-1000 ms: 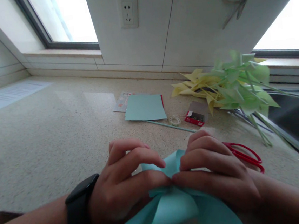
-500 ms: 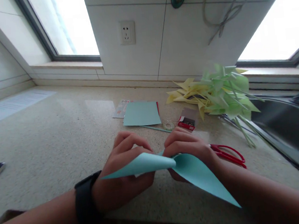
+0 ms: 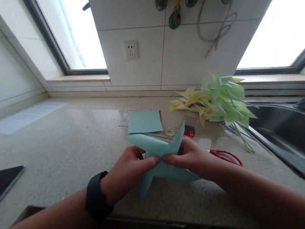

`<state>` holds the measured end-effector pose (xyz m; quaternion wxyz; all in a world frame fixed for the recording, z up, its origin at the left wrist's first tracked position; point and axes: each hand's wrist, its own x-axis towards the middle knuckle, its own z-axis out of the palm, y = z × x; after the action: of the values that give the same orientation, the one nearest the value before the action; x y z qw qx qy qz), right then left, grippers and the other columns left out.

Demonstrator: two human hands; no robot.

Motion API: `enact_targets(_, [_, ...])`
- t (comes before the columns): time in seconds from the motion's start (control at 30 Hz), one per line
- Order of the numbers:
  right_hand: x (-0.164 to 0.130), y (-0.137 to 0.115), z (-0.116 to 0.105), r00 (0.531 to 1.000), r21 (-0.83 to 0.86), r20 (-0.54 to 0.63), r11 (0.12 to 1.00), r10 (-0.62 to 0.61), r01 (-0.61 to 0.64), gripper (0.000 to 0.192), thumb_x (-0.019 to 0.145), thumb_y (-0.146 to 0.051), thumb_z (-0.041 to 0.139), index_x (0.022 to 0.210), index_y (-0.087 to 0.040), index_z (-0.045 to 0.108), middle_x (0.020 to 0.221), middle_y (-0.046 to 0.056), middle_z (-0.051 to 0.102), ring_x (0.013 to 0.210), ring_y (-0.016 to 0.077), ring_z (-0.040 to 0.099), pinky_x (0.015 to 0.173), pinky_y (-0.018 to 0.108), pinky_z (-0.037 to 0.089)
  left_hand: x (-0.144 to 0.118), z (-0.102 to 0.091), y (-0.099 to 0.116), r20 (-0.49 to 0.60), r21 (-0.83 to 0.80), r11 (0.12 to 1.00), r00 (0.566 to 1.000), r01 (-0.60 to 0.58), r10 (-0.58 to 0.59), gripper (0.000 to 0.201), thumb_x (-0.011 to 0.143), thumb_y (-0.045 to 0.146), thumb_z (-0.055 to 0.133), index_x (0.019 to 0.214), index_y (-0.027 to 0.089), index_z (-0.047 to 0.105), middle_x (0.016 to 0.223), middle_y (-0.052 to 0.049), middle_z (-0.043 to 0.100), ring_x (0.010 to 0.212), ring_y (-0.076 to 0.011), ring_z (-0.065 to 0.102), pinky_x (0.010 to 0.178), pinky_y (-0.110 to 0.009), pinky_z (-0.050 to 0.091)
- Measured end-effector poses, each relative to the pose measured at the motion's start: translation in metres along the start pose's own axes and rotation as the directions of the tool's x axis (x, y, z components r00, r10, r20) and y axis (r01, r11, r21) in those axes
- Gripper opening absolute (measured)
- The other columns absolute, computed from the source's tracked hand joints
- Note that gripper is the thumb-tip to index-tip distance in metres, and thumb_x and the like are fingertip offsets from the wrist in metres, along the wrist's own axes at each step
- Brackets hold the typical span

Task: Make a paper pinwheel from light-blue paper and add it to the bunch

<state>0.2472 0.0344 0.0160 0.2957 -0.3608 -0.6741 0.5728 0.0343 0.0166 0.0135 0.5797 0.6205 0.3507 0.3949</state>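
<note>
Where fingers (image 3: 157, 159) meet, paper pinwheel (image 3: 158, 153)

Single view, head-worn: looks forward and down from above the counter (image 3: 63, 144) edge, facing the tiled wall (image 3: 137, 69) and windows. Close on both forearms in the foreground; sink (image 3: 291, 133) at right margin. No second view shares the scene.

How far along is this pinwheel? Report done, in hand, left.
Done: yellow and green pinwheels lie piled by the sink. In hand: left hand and right hand pinch the centre of a blue pinwheel, its points already folded in. Left: it has no stick yet; blue paper lies uncut.
</note>
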Motion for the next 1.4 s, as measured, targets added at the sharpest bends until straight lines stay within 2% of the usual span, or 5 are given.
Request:
enact_targets(0.33, [0.002,0.001,-0.002,0.998,-0.082,-0.069,0.997,-0.002,-0.004,0.016,0.082,-0.032,0.069,0.078,-0.016,0.068,0.072,0.001,0.060,0.062,0.0133,0.053,0.056,0.026,0.043,0.005,-0.001,-0.009,0.027,-0.010,1.000,1.000,0.011,-0.010,0.029,0.087,0.034,0.074,0.110,0.015,0.070,0.106,-0.009,0.076,0.095,-0.0236,0.070,0.084,-0.036,0.054])
enact_targets(0.63, [0.002,-0.006,-0.007,0.903,-0.328,-0.164,0.885,-0.397,0.329,0.015,0.074,-0.020,0.073,0.067,-0.019,0.060,0.073,0.000,0.059,0.066,0.0139,0.053,0.061,0.029,0.042,0.017,-0.037,0.000,0.233,0.262,0.954,0.969,-0.147,0.085,0.061,0.067,0.033,0.091,0.122,0.023,0.066,0.126,-0.007,0.070,0.115,-0.0267,0.064,0.103,-0.043,0.047])
enact_targets(0.77, [0.006,-0.010,-0.025,0.824,-0.386,-0.273,0.841,-0.496,0.379,0.017,0.075,-0.025,0.074,0.066,-0.021,0.060,0.071,-0.001,0.058,0.065,0.0145,0.053,0.060,0.030,0.043,0.026,-0.054,0.007,0.233,0.704,0.658,0.963,-0.265,0.138,0.059,0.073,0.040,0.086,0.125,0.023,0.063,0.123,-0.007,0.068,0.108,-0.0255,0.064,0.093,-0.042,0.052])
enact_targets(1.07, [0.022,0.000,-0.086,0.501,-0.431,-0.729,0.881,-0.467,0.193,0.027,0.075,-0.032,0.075,0.058,-0.025,0.056,0.056,-0.003,0.049,0.048,0.0132,0.040,0.044,0.030,0.036,0.062,-0.020,0.001,0.370,0.845,0.316,0.899,-0.430,0.233,0.019,0.097,0.024,0.062,0.114,0.020,0.071,0.103,-0.006,0.072,0.102,-0.0226,0.062,0.094,-0.039,0.050])
enact_targets(1.4, [0.025,0.002,-0.086,0.501,-0.493,-0.715,0.860,-0.488,0.133,0.027,0.072,-0.037,0.070,0.057,-0.022,0.053,0.054,-0.004,0.048,0.050,0.0117,0.042,0.045,0.027,0.037,0.095,0.016,-0.021,0.472,0.873,-0.033,0.827,-0.486,0.304,0.023,0.101,0.017,0.054,0.117,0.019,0.070,0.118,-0.012,0.067,0.108,-0.0275,0.057,0.090,-0.044,0.049])
